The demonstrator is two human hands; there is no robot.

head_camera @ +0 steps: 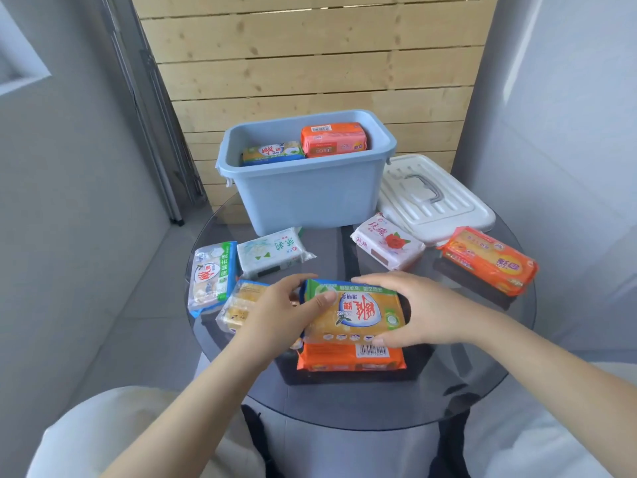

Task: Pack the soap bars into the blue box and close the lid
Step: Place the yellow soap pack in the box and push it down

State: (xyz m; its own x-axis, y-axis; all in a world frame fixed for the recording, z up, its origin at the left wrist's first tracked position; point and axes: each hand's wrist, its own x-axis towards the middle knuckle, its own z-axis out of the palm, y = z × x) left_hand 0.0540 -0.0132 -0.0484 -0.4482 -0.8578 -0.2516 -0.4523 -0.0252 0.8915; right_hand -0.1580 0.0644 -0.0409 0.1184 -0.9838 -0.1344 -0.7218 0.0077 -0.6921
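Both hands make the grip on one yellow soap pack (355, 313): the left hand (279, 310) curls round its left end with the thumb on top, and the right hand (418, 310) clamps its right end. That pack lies on an orange soap pack (351, 361) at the near edge of the glass bench (344, 401). By my reading this is the pick-up step for one more bar, with packing partly done. Further out, loose packs lie on the bench: a blue-edged one (210, 276), a white-green one (272, 251), a rose one (387, 244) and another orange one (487, 260). Beyond them the blue box (306, 193) stands open with two packs inside, and the white lid (436, 198) lies beside it to the right. The next move calls for lifting the pack over the box's near wall into the free space inside.
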